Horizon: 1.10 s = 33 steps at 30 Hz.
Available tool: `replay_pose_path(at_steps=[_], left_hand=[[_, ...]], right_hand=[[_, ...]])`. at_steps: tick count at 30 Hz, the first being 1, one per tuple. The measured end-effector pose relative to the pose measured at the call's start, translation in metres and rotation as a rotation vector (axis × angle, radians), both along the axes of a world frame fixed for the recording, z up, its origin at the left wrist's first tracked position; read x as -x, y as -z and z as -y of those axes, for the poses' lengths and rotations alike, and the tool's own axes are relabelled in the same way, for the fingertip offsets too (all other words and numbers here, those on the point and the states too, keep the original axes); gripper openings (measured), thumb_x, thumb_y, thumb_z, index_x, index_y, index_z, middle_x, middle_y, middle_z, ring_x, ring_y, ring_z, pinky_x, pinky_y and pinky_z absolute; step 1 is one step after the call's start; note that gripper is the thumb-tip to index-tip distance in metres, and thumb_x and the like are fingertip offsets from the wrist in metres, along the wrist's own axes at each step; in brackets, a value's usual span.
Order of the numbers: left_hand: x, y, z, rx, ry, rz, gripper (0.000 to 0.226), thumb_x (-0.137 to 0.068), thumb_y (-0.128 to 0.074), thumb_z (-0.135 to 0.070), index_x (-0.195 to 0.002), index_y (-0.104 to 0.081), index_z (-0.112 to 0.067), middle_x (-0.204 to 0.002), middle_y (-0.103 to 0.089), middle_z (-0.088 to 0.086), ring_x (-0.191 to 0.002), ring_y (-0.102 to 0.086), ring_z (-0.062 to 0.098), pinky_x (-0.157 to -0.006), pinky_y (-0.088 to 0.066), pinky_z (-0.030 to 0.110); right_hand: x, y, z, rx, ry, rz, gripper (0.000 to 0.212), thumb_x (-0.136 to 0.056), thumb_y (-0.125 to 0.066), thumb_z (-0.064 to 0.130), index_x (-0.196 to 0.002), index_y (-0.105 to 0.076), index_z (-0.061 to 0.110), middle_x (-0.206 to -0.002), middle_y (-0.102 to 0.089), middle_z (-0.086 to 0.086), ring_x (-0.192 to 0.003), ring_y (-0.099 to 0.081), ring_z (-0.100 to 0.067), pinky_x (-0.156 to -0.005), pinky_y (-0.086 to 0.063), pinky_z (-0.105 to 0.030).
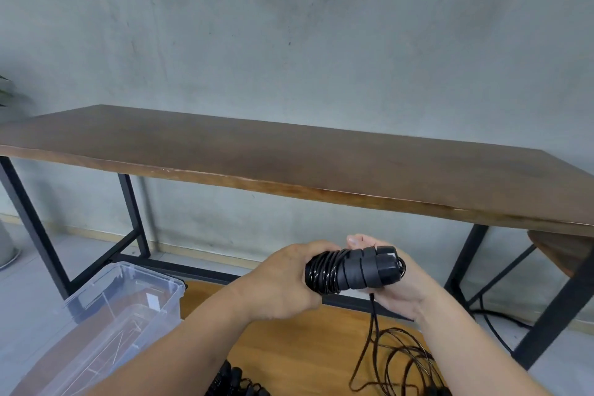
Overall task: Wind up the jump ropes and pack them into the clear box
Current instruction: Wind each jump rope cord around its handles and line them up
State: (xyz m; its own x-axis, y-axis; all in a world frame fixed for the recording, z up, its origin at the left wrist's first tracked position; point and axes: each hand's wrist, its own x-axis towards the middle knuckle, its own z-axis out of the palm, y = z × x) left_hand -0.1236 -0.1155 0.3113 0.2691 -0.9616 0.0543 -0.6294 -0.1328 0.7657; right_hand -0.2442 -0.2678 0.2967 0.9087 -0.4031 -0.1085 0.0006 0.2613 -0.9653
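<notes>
A black jump rope is held in front of me, its two handles side by side with cord wound around them. My left hand grips the wound end from the left. My right hand cups the handle ends from the right and below. A loose length of the cord hangs down from the bundle into tangled loops on the wooden board below. The clear plastic box stands at the lower left, lidless, with nothing visible inside. More black rope handles lie at the bottom edge.
A long brown wooden table on black metal legs stands ahead against a grey concrete wall. A wooden stool seat shows under the table at right. A black cable runs over the grey floor at right.
</notes>
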Motion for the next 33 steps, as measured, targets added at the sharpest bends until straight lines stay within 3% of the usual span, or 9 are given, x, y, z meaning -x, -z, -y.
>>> replay_pose_path(at_steps=[2, 5, 7, 10, 13, 16, 21, 26, 33], left_hand=[[-0.001, 0.002, 0.002, 0.008, -0.026, -0.005, 0.060, -0.073, -0.066, 0.004, -0.117, -0.057, -0.036, -0.085, -0.059, -0.011, -0.069, -0.054, 0.000, -0.059, -0.039, 0.010], [-0.003, 0.006, 0.004, 0.015, -0.085, -0.035, 0.057, -0.071, -0.066, 0.005, -0.114, -0.058, -0.033, -0.080, -0.057, -0.010, -0.063, -0.052, 0.001, -0.056, -0.040, 0.014], [-0.003, 0.008, 0.006, 0.016, -0.122, -0.026, 0.058, -0.070, -0.066, 0.004, -0.113, -0.058, -0.034, -0.080, -0.059, -0.008, -0.063, -0.052, 0.003, -0.056, -0.041, 0.017], [-0.004, 0.011, 0.011, 0.027, -0.207, -0.030, 0.060, -0.069, -0.063, 0.004, -0.114, -0.058, -0.034, -0.084, -0.063, -0.004, -0.066, -0.055, 0.010, -0.056, -0.045, 0.021], [-0.006, 0.014, 0.015, 0.028, -0.281, -0.005, 0.060, -0.068, -0.060, 0.003, -0.115, -0.056, -0.035, -0.083, -0.064, -0.005, -0.069, -0.058, 0.013, -0.056, -0.045, 0.021], [-0.003, 0.018, 0.017, -0.002, -0.345, 0.070, 0.060, -0.069, -0.056, 0.001, -0.115, -0.054, -0.039, -0.082, -0.064, -0.010, -0.076, -0.060, 0.013, -0.060, -0.043, 0.022], [0.006, 0.022, 0.020, -0.026, -0.425, 0.258, 0.063, -0.072, -0.057, -0.003, -0.122, -0.050, -0.041, -0.096, -0.064, -0.011, -0.090, -0.060, 0.016, -0.069, -0.045, 0.024], [0.007, 0.025, 0.021, -0.056, -0.471, 0.492, 0.058, -0.077, -0.058, -0.013, -0.128, -0.045, -0.036, -0.112, -0.060, -0.008, -0.106, -0.054, 0.019, -0.090, -0.043, 0.032], [0.009, 0.032, 0.020, -0.203, -0.511, 0.816, 0.047, -0.083, -0.058, -0.021, -0.126, -0.040, -0.029, -0.111, -0.055, -0.003, -0.105, -0.051, 0.022, -0.087, -0.037, 0.033]], right_hand=[[-0.002, 0.007, -0.004, -0.074, 0.057, 0.013, 0.010, -0.082, -0.062, 0.020, -0.075, -0.059, 0.013, -0.067, -0.050, -0.005, -0.059, -0.042, -0.013, -0.056, -0.034, -0.027], [-0.006, 0.019, -0.006, -0.067, 0.097, 0.046, 0.030, -0.100, -0.040, 0.001, -0.075, -0.055, 0.009, -0.067, -0.037, -0.006, -0.051, -0.025, -0.010, -0.048, -0.017, -0.024], [-0.006, 0.025, -0.009, -0.013, 0.131, 0.045, 0.028, -0.101, -0.034, -0.001, -0.085, -0.056, 0.006, -0.067, -0.037, -0.007, -0.051, -0.025, -0.010, -0.047, -0.018, -0.023], [-0.004, 0.029, -0.019, 0.052, 0.142, 0.021, 0.025, -0.104, -0.038, 0.012, -0.104, -0.059, 0.000, -0.062, -0.039, -0.005, -0.053, -0.024, -0.012, -0.050, -0.018, -0.027], [-0.004, 0.033, -0.031, 0.127, 0.175, -0.043, 0.030, -0.106, -0.040, 0.026, -0.113, -0.062, 0.007, -0.063, -0.044, -0.001, -0.052, -0.025, -0.011, -0.049, -0.023, -0.023], [-0.005, 0.033, -0.041, 0.242, 0.202, -0.114, 0.029, -0.106, -0.039, 0.024, -0.096, -0.058, 0.004, -0.065, -0.047, 0.000, -0.047, -0.030, -0.009, -0.046, -0.027, -0.022], [-0.003, 0.030, -0.049, 0.408, 0.233, -0.279, 0.037, -0.102, -0.041, 0.022, -0.067, -0.051, 0.015, -0.063, -0.050, -0.001, -0.049, -0.037, -0.012, -0.051, -0.028, -0.026], [0.001, 0.024, -0.056, 0.615, 0.151, -0.387, 0.033, -0.103, -0.040, 0.024, -0.081, -0.062, 0.012, -0.062, -0.056, 0.004, -0.050, -0.044, -0.010, -0.051, -0.033, -0.024], [0.007, 0.014, -0.064, 1.082, 0.037, -0.574, 0.032, -0.099, -0.043, 0.024, -0.068, -0.049, 0.016, -0.070, -0.057, -0.003, -0.057, -0.049, -0.016, -0.049, -0.035, -0.026]])
